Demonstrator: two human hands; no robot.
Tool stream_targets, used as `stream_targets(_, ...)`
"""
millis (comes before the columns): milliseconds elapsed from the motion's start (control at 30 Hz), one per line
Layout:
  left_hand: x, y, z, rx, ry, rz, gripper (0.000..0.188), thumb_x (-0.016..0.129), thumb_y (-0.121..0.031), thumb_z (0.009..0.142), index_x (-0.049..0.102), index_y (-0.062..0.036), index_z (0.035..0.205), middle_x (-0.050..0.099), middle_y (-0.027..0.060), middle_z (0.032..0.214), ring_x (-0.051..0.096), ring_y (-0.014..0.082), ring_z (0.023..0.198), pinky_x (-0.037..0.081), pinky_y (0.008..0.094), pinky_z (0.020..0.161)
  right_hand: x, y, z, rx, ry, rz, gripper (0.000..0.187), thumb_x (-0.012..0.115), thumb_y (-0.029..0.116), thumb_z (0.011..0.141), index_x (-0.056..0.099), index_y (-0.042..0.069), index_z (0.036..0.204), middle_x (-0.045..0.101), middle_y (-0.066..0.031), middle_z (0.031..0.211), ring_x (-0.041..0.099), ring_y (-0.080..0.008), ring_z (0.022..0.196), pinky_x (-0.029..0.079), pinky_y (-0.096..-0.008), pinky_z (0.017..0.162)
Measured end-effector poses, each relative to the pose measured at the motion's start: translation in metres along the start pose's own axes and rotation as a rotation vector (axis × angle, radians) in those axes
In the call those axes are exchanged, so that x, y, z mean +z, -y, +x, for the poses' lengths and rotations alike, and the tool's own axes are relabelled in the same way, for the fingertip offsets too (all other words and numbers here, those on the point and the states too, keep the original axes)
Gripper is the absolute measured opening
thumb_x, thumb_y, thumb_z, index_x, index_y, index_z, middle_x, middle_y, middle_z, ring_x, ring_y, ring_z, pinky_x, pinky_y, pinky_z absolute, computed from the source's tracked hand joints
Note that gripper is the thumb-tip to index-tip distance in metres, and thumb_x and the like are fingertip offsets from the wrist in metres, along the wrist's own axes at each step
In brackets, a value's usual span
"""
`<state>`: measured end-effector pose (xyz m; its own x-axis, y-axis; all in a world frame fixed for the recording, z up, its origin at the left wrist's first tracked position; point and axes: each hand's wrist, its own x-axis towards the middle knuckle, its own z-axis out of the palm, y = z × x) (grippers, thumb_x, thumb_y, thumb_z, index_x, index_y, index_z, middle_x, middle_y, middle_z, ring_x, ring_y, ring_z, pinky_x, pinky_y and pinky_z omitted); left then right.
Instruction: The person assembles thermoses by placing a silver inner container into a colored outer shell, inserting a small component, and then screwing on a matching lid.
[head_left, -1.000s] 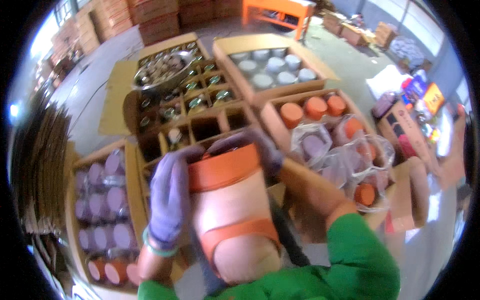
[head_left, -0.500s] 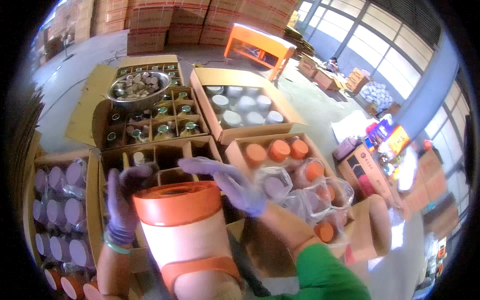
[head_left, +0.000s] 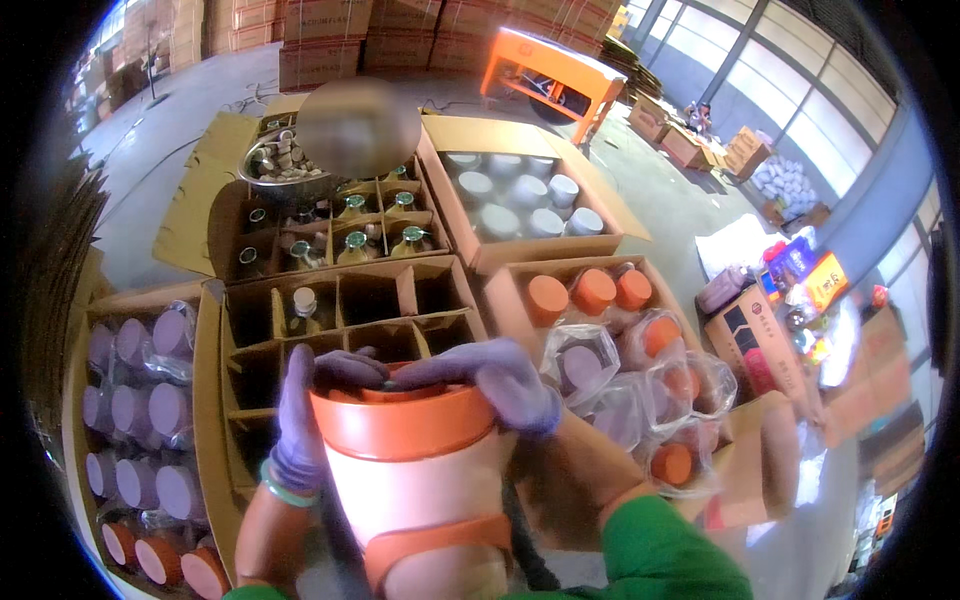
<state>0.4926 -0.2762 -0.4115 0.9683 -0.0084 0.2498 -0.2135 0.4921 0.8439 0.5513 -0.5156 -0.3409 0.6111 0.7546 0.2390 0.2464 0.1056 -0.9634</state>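
A large pale cylinder (head_left: pixel 415 495) with a broad orange rim (head_left: pixel 405 428) and a lower orange band stands upright close to me. My left hand (head_left: pixel 308 400), in a purple glove, lies along its left side with fingers curled over the rim. From the other side my right hand (head_left: pixel 505 385), gloved alike, bends its fingers over the top edge. The fingertips of both hands nearly meet there, and what lies inside the top is mostly hidden. Just beyond is a divided carton (head_left: pixel 345 260) with one stoppered bottle (head_left: pixel 304 308) in a compartment.
A carton (head_left: pixel 212 400) of purple- and orange-topped containers stands left; another (head_left: pixel 505 300) with plastic-wrapped ones is right. Farther off are a carton (head_left: pixel 450 205) of white-topped containers and a metal bowl (head_left: pixel 290 183) of stoppers above bottles. An orange bench (head_left: pixel 550 85) stands behind.
Both hands have closed in on the orange rim, their fingers now over it and nearly together. Half a second ago they were raised and apart around it. The whole view has shifted slightly.
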Motion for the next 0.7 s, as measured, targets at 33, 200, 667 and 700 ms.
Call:
stream_targets(33, 0.003, -0.013, -0.005, -0.009, -0.052, 0.151, 0.068, 0.026, -0.048, 0.106, 0.070, 0.0019, 0.094, 0.070, 0.0173, 0.097, 0.063, 0.0292, 0.100, 0.045, 0.0426, 0.101, -0.003, -0.016, 0.000, 0.006, -0.018, 0.028, 0.029, 0.057, 0.015, 0.096, 0.070, -0.004, 0.113, 0.070, -0.0164, 0.115, 0.067, -0.0249, 0.106, 0.050, -0.0349, 0.096)
stream_targets(200, 0.031, -0.048, -0.027, 0.155, -0.072, 0.536, 0.054, 0.027, -0.035, 0.109, 0.064, 0.0048, 0.106, 0.070, 0.0179, 0.098, 0.067, 0.0284, 0.088, 0.054, 0.0372, 0.079, 0.007, -0.077, 0.013, -0.232, -0.047, 0.179, 0.052, 0.044, 0.039, 0.095, 0.070, -0.004, 0.105, 0.067, -0.0200, 0.115, 0.064, -0.0302, 0.109, 0.047, -0.0418, 0.102)
stream_targets(667, 0.084, -0.103, -0.017, 0.505, 0.197, 1.349, 0.082, 0.045, -0.064, 0.092, 0.049, 0.0057, 0.136, 0.062, 0.0224, 0.112, 0.062, 0.0344, 0.090, 0.046, 0.0438, 0.082, 0.043, -0.063, 0.019, -0.137, -0.140, 0.769, 0.071, 0.031, 0.056, 0.099, 0.062, -0.005, 0.119, 0.059, -0.0209, 0.133, 0.055, -0.0292, 0.125, 0.038, -0.0404, 0.111)
stream_targets(700, 0.070, -0.094, -0.021, 0.444, 0.094, 1.113, 0.079, 0.041, -0.062, 0.095, 0.048, 0.0054, 0.136, 0.062, 0.0222, 0.117, 0.062, 0.0335, 0.097, 0.046, 0.0429, 0.088, 0.036, -0.053, 0.024, -0.120, -0.198, 0.694, 0.073, 0.030, 0.057, 0.099, 0.061, -0.005, 0.121, 0.059, -0.0206, 0.133, 0.055, -0.0289, 0.125, 0.038, -0.0401, 0.112)
